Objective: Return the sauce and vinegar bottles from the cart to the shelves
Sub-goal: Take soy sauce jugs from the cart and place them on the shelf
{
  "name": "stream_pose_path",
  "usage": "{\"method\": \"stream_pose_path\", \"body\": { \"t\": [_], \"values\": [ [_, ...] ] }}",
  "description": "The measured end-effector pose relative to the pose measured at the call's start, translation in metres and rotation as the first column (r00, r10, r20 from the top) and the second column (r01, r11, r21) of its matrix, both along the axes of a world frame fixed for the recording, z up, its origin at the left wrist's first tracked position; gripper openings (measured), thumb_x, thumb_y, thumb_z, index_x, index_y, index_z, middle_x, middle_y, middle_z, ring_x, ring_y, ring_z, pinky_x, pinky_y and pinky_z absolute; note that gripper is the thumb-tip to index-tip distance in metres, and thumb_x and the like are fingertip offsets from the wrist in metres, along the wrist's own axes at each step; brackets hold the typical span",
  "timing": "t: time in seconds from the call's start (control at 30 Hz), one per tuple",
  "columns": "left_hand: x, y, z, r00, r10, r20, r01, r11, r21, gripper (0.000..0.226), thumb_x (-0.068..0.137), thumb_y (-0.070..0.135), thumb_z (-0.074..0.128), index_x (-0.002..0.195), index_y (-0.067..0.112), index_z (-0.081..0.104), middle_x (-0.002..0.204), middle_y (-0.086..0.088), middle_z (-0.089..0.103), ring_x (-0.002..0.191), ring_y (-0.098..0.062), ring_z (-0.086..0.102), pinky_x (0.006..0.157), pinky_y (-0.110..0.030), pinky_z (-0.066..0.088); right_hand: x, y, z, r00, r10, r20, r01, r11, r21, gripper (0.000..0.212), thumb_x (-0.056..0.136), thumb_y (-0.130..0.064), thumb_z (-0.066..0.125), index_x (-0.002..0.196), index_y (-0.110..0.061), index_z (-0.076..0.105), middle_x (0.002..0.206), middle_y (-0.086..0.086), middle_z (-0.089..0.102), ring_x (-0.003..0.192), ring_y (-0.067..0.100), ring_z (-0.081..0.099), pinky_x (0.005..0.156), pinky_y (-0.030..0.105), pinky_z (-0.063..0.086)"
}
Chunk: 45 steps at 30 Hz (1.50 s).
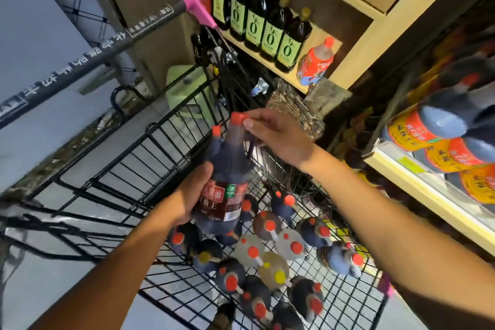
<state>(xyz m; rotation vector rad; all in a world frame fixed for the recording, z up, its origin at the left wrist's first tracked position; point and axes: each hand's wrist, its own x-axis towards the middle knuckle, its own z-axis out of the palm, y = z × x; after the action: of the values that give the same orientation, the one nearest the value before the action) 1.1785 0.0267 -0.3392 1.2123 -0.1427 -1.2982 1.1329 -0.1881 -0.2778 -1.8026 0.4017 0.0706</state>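
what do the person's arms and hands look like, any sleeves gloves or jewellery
The left hand and right hand wear no gloves, and no rings show on the visible fingers. The left forearm and right forearm are uncovered up to the frame edge: no sleeves, watch or bracelet in view.

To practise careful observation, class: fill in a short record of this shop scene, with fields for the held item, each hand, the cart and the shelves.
held item: dark sauce bottle, red cap, red label, held above the cart
left hand: grips the bottle's body
right hand: holds the bottle at its neck, by the cap
cart: black wire
cart contents: many red-capped bottles, dark and pale, standing upright
upper shelf: row of green-labelled bottles
right shelf: orange-labelled bottles
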Motion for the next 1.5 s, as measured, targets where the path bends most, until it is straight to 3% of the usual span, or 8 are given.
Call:
{"method": "stream_pose_path", "body": {
  "t": [0.1, 0.27, 0.37, 0.5, 0.87, 1.2, 1.33, 1.5],
  "values": [
    [0.001, 0.021, -0.017, 0.982, 0.180, 0.062, -0.182, 0.983, 0.030, 0.120, 0.017, 0.084, 0.083, 0.118, 0.025, 0.057, 0.099, 0.005, 0.079, 0.096, -0.015, 0.075, 0.067, -0.026, 0.060, -0.016, 0.011, -0.064, 0.953, -0.197, -0.231, 0.208, 0.978, 0.025, 0.017, 0.097, -0.034, 0.063, 0.103, -0.020, 0.069, 0.101, 0.004, 0.073, 0.077, 0.012, 0.066, 0.074, 0.034, 0.055],
    [-0.001, 0.043, -0.038, 0.966, 0.250, 0.059, -0.253, 0.966, 0.056, 0.105, 0.034, 0.070, 0.093, 0.122, 0.026, 0.058, 0.110, 0.000, 0.077, 0.105, -0.021, 0.073, 0.079, -0.034, 0.061, -0.074, 0.042, -0.148, 0.774, -0.043, -0.632, -0.280, 0.872, -0.402, 0.028, 0.094, -0.041, 0.060, 0.107, -0.017, 0.063, 0.099, 0.004, 0.069, 0.089, 0.022, 0.066, 0.066, 0.030, 0.051],
    [-0.003, 0.051, -0.046, 0.967, 0.246, 0.064, -0.252, 0.961, 0.115, 0.098, 0.032, 0.069, 0.093, 0.116, 0.030, 0.059, 0.102, 0.006, 0.079, 0.095, -0.014, 0.075, 0.072, -0.028, 0.060, -0.091, 0.067, -0.172, 0.764, -0.046, -0.644, -0.376, 0.779, -0.501, 0.014, 0.095, -0.041, 0.058, 0.102, -0.030, 0.060, 0.087, -0.004, 0.059, 0.096, 0.022, 0.065, 0.074, 0.031, 0.042],
    [-0.004, 0.057, -0.051, 0.976, 0.208, 0.069, -0.217, 0.960, 0.179, 0.090, 0.040, 0.056, 0.093, 0.119, 0.029, 0.059, 0.106, -0.001, 0.078, 0.100, -0.021, 0.074, 0.076, -0.034, 0.059, -0.091, 0.081, -0.197, 0.730, -0.110, -0.675, -0.472, 0.633, -0.613, 0.032, 0.093, -0.051, 0.054, 0.116, -0.030, 0.060, 0.111, -0.002, 0.066, 0.115, 0.025, 0.052, 0.100, 0.045, 0.032],
    [0.001, 0.076, -0.064, 0.987, 0.132, 0.096, -0.153, 0.951, 0.267, 0.106, 0.051, 0.065, 0.089, 0.139, 0.020, 0.050, 0.124, -0.019, 0.068, 0.115, -0.039, 0.066, 0.098, -0.062, 0.051, -0.092, 0.074, -0.226, 0.807, -0.193, -0.558, -0.305, 0.673, -0.674, 0.040, 0.091, -0.056, 0.058, 0.127, -0.039, 0.057, 0.118, -0.012, 0.067, 0.117, 0.020, 0.056, 0.104, 0.045, 0.033],
    [-0.003, 0.079, -0.067, 0.981, 0.143, 0.129, -0.175, 0.940, 0.292, 0.083, 0.060, 0.051, 0.073, 0.135, 0.023, 0.053, 0.123, -0.017, 0.068, 0.113, -0.035, 0.068, 0.098, -0.060, 0.053, -0.094, 0.067, -0.225, 0.896, -0.200, -0.397, -0.126, 0.742, -0.658, 0.021, 0.092, -0.051, 0.060, 0.102, -0.033, 0.063, 0.093, -0.010, 0.065, 0.094, 0.014, 0.060, 0.096, 0.039, 0.039],
    [-0.004, 0.079, -0.058, 0.978, 0.167, 0.124, -0.195, 0.943, 0.268, 0.075, 0.058, 0.053, 0.073, 0.128, 0.030, 0.057, 0.118, -0.011, 0.071, 0.110, -0.031, 0.070, 0.092, -0.052, 0.057, -0.092, 0.055, -0.211, 0.956, -0.181, -0.233, 0.063, 0.896, -0.439, 0.017, 0.090, -0.040, 0.069, 0.099, -0.026, 0.067, 0.093, -0.012, 0.068, 0.085, 0.006, 0.064, 0.075, 0.028, 0.049],
    [-0.005, 0.072, -0.030, 0.972, 0.168, 0.167, -0.202, 0.955, 0.216, 0.091, 0.046, 0.069, 0.086, 0.124, 0.033, 0.057, 0.111, 0.003, 0.075, 0.103, -0.017, 0.072, 0.077, -0.030, 0.061, -0.084, 0.043, -0.141, 0.955, -0.276, -0.110, 0.259, 0.955, -0.146, 0.013, 0.089, -0.027, 0.075, 0.099, -0.028, 0.068, 0.094, -0.017, 0.072, 0.089, -0.002, 0.068, 0.079, 0.022, 0.055]
  ]
}}
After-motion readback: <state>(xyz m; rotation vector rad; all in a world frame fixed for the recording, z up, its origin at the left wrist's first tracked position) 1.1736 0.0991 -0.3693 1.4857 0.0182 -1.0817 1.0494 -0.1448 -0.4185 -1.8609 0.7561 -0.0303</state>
